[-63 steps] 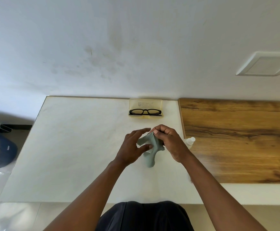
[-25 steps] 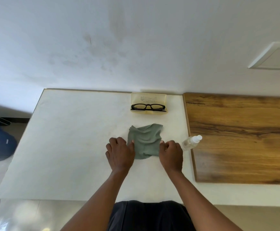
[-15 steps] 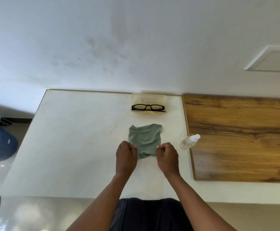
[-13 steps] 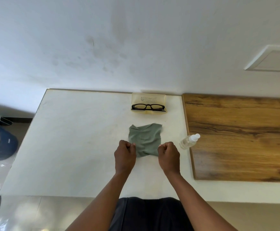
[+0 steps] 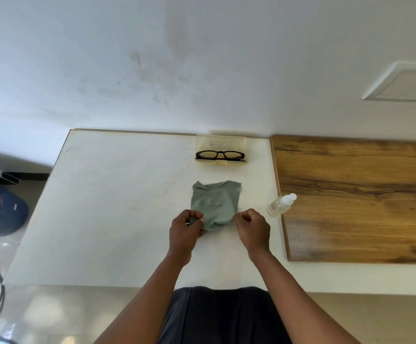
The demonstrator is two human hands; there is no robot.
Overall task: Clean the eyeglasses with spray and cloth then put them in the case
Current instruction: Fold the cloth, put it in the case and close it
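A grey-green cleaning cloth (image 5: 215, 203) lies spread on the white table (image 5: 117, 207). My left hand (image 5: 185, 229) pinches its near left corner and my right hand (image 5: 252, 228) pinches its near right corner, and the near edge is lifted slightly. Black-framed eyeglasses (image 5: 220, 155) rest folded in an open translucent yellow case (image 5: 221, 145) at the table's far edge by the wall. A small clear spray bottle (image 5: 280, 205) with a white cap lies on its side to the right of the cloth, at the border of the wooden surface.
A wood-grain surface (image 5: 358, 194) adjoins the white table on the right. A white wall rises behind both. On the floor to the left are a dark blue cap (image 5: 11, 214), clear plastic and some cables.
The cloth went from crumpled between my hands to spread flat on the table. My hands then closed on its near corners and have begun raising that edge.
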